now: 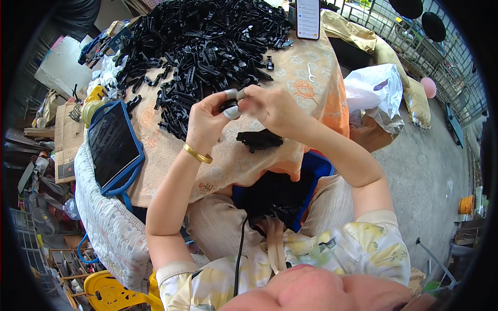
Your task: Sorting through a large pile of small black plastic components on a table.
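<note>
Outdoors, both hands (238, 106) pinch a small black part over a cloth-covered table (321, 83) beside concrete floor (425, 171).

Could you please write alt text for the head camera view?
Seen from above, a person's left hand and right hand meet over a table, pinching a small black part between taped fingertips. A big pile of black plastic parts lies beyond, with a tablet on the left and a phone at the far edge.

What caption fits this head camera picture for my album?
Left hand and right hand pinch a small black part above a cloth-covered table heaped with black plastic pieces.
</note>
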The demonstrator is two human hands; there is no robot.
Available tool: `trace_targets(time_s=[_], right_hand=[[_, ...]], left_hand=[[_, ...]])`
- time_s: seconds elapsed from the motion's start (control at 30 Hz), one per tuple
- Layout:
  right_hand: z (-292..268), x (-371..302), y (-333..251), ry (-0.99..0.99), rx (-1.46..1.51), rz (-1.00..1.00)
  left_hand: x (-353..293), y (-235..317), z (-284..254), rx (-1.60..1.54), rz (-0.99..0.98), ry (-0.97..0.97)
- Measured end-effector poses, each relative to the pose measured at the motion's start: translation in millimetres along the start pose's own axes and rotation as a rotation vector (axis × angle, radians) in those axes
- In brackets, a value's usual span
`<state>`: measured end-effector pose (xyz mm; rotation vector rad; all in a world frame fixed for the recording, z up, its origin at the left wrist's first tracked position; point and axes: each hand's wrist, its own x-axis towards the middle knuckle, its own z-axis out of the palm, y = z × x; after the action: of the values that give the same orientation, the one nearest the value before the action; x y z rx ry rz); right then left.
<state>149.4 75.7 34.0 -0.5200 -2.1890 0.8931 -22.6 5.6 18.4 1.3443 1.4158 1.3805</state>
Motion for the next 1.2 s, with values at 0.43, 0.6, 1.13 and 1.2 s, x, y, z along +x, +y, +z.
trace_targets(time_s=[0.43,0.6,1.13,1.2], right_hand=[[-15.2,-5.7,26.4,-0.142,-0.045,-0.105],[-13.1,-9.4,21.8,-0.065,-0.056,-0.178],[-25.8,-2.0,28.4,-0.263,0.019,-0.054],[-34.3,6.7,51.4,-0.27,0.307,0.029]], left_hand=[[-6.6,10.0,10.9,0.427,0.285,0.041],[-11.7,17.2,10.4,0.529,0.388,0.054],[-9.2,14.1,5.8,0.317,0.13,-0.08],[-7.3,11.6,10.7,0.436,0.052,-0.074]])
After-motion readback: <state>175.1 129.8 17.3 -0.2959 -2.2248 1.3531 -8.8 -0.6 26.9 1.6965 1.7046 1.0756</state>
